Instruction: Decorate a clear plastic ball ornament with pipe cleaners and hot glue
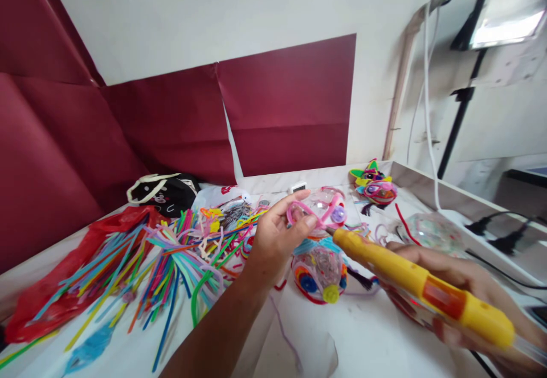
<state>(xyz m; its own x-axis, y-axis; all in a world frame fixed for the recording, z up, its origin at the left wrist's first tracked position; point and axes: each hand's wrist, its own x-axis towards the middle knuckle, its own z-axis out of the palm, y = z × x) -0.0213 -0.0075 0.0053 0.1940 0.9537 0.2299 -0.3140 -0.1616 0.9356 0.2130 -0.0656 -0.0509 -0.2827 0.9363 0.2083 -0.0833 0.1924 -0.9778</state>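
My left hand (276, 233) is raised over the white table (376, 338), thumb and fingers pinched on a pink pipe-cleaner loop (314, 213) with a purple bead. My right hand (470, 287) grips a yellow glue gun (423, 287) whose tip points at that pink piece. Below them sits a clear ball (319, 272) decorated with coloured pipe-cleaner spirals.
A large heap of coloured pipe cleaners (171, 255) lies at the left on a red plastic bag (55, 287). A black pouch (164, 193) sits behind. A colourful finished ornament (376, 184) and another clear ball (431, 233) stand at the right. Cables run along the right edge.
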